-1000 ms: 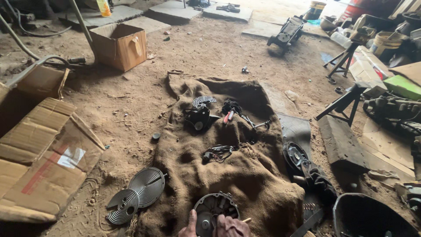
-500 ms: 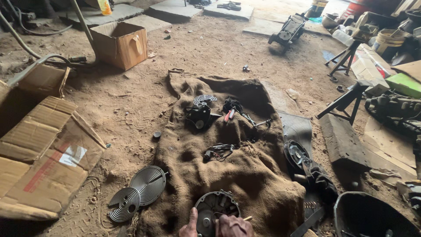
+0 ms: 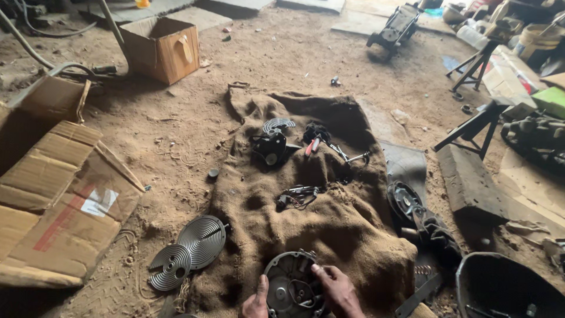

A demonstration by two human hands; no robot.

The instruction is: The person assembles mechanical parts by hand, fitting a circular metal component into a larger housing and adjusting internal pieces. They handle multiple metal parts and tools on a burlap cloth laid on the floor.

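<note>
Both hands, left hand [image 3: 256, 299] and right hand [image 3: 336, 288], are gripping a round metal housing [image 3: 292, 287] steady on the burlap sack [image 3: 329, 224] edge nearest the person.

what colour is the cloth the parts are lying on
Brown, a coarse woven burlap cloth; it shows best in the head view.

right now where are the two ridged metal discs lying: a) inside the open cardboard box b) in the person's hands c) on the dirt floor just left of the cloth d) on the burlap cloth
c: the two ridged metal discs lie on the dirt floor beside the left edge of the burlap cloth, while both hands, left hand and right hand, hold a round metal housing.
</note>
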